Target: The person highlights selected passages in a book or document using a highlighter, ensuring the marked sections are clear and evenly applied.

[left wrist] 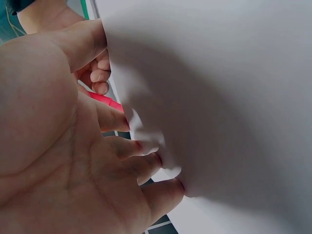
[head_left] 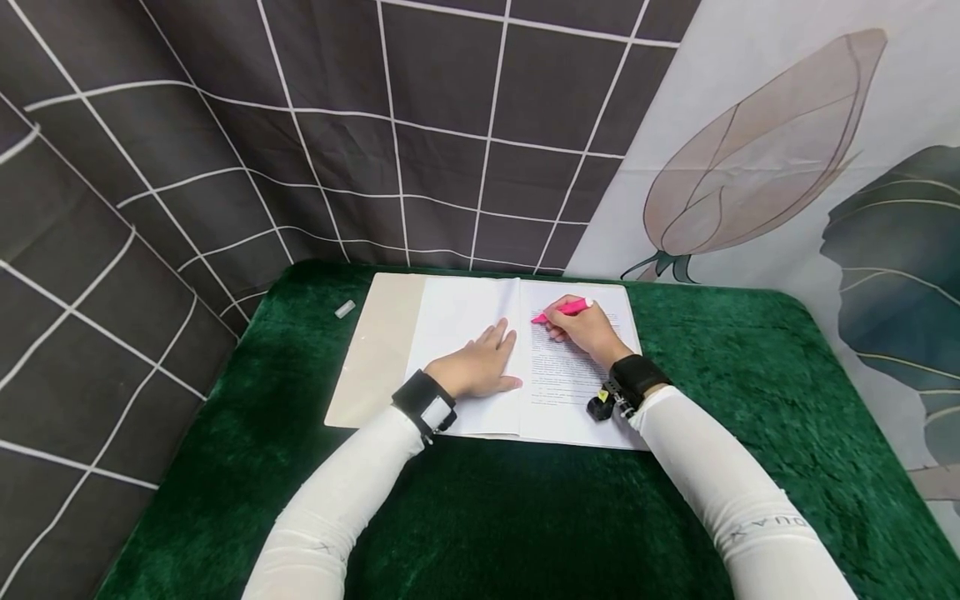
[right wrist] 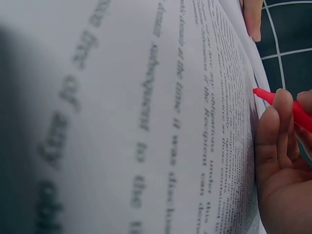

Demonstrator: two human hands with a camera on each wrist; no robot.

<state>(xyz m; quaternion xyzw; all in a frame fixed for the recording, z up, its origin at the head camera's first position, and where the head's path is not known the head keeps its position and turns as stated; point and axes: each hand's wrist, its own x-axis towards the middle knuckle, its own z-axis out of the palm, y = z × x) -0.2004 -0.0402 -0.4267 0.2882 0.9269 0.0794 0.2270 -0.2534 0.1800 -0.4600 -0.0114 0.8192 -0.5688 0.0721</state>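
Observation:
A pink highlighter (head_left: pixel 573 307) is pinched in my right hand (head_left: pixel 588 329), its tip at the upper left of the printed page (head_left: pixel 558 379). In the right wrist view the highlighter (right wrist: pixel 301 116) points at the far lines of text. My left hand (head_left: pixel 480 364) lies flat with fingers spread on the blank left page (head_left: pixel 453 312), close to the fold. Seen from the left wrist, the fingertips of the left hand (left wrist: pixel 97 146) press on the white paper (left wrist: pixel 234 122). Both pages belong to an open folder or booklet with a beige cover (head_left: pixel 375 358).
A small whitish block (head_left: pixel 345 309), perhaps an eraser, lies left of the beige cover. Green plush cloth (head_left: pixel 540 517) covers the table. Behind it hang a dark grid-patterned curtain (head_left: pixel 442 92) and a white floral one (head_left: pixel 750 192).

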